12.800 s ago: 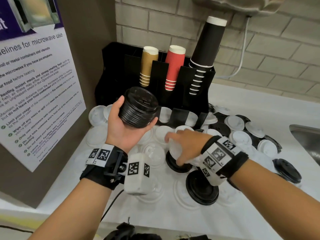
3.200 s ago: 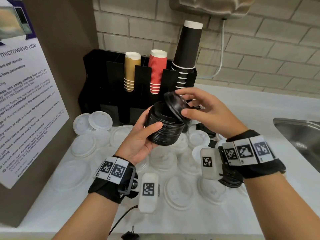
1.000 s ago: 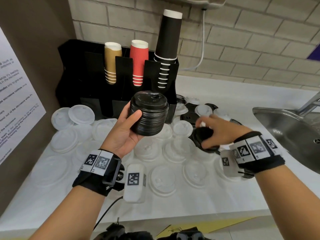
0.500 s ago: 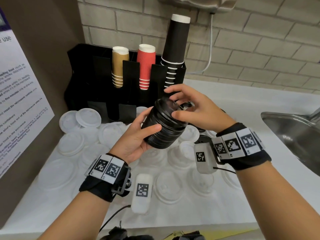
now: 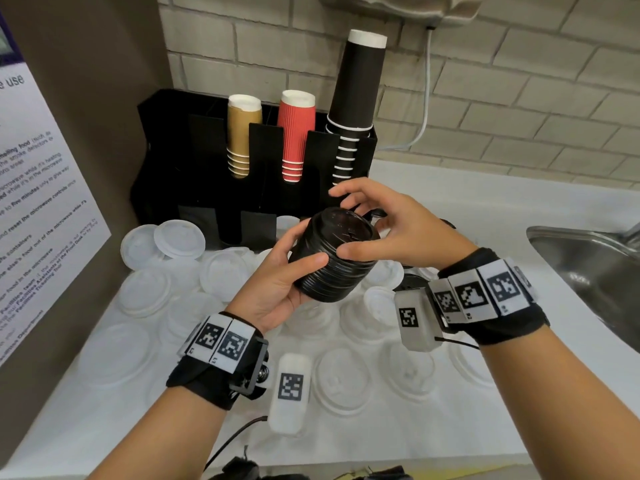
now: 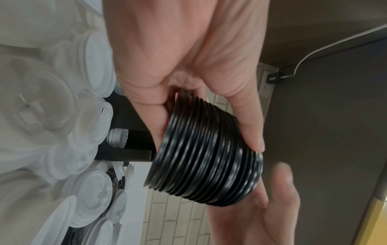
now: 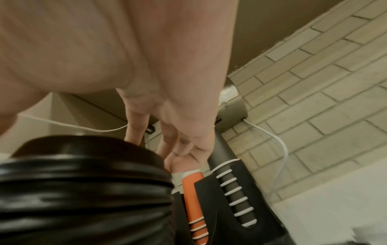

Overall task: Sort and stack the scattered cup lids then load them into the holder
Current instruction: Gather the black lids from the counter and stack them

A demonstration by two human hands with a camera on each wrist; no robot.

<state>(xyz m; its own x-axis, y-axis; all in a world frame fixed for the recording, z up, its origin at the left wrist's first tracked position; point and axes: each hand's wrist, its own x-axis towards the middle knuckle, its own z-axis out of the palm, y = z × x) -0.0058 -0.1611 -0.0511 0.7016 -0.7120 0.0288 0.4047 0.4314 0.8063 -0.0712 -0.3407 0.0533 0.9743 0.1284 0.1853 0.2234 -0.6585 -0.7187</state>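
Lid stack point(image 5: 334, 261), between hands point(image 5: 277, 292) point(image 5: 394, 230), left gripping

Past your right hand point(image 5: 398, 233) stands a pale beige brick wall point(image 5: 519, 98); right of that hand, a stainless steel sink point(image 5: 595, 268) meets the white desk point(image 5: 485, 202).

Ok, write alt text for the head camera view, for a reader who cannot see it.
A left hand grips a stack of black cup lids above a white counter, while the right hand arches over its top, thumb on the rim. White lids lie scattered beneath; a black holder behind carries stacked paper cups.
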